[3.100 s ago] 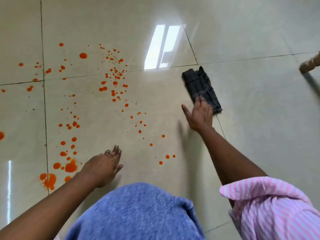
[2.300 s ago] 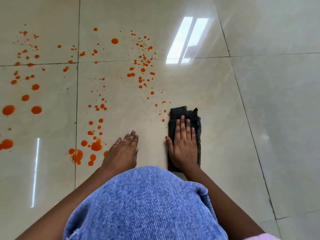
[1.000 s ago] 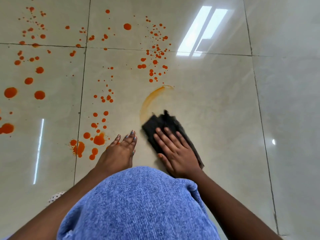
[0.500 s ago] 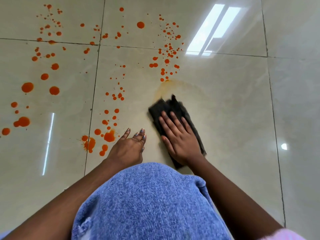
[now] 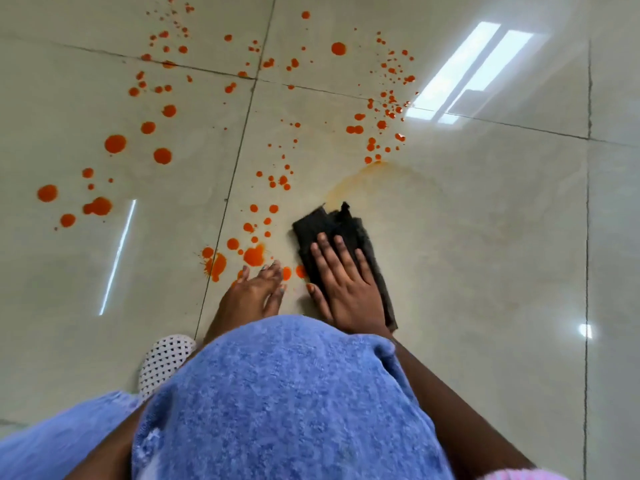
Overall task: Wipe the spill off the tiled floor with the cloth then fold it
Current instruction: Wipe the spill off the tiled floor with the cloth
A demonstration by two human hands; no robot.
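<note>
Right hand (image 5: 348,289) flat, fingers spread, pinning the folded dark cloth (image 5: 332,230) at frame centre to wipe, left hand (image 5: 254,294) open, holding nothing, likely bracing on tile beside orange spill (image 5: 254,254) spanning upper left.

Dark grey cloth (image 5: 334,230), folded into a rough rectangle, lay flat on the glossy beige tiled floor (image 5: 485,237) at frame centre, long axis tilted toward lower right. Orange spill (image 5: 254,255) drops were scattered across upper left and centre; a faint orange smear arc (image 5: 349,181) sat just above the cloth.
</note>
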